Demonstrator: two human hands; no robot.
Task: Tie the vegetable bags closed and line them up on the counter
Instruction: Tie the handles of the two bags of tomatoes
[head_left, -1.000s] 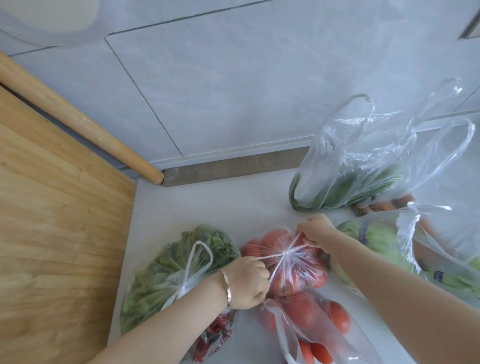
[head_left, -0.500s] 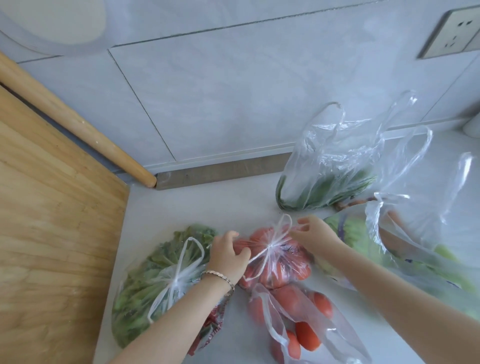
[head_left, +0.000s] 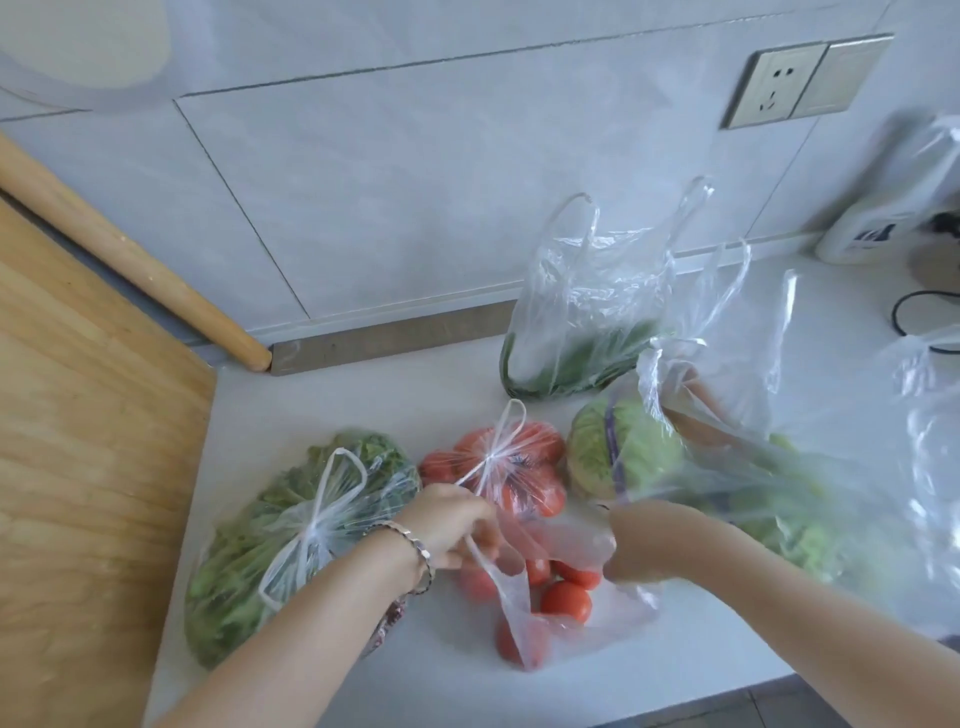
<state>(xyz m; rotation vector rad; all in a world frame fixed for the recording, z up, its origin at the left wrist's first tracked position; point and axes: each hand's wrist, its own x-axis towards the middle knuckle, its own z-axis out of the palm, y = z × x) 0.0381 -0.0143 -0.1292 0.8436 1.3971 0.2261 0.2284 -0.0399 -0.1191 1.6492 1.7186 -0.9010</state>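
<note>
head view: lettuce bag (head_left: 306, 525) and big tomato bag (head_left: 506, 467) are knotted; my left hand (head_left: 452, 527) and right hand (head_left: 641, 543) pinch the small tomato bag (head_left: 550, 597) handles, others untied.

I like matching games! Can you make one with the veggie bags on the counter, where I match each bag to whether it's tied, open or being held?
Things:
1. bag of leafy greens
2. bag of big tomatoes
3. bag of small tomatoes
4. bag of green vegetables by the wall

States:
A. held at its handles by the left hand and the right hand
B. standing open, handles up, nobody touching
C. tied, beside the wooden board
D. tied, in the middle

Pairs: 1-C, 2-D, 3-A, 4-B
</note>
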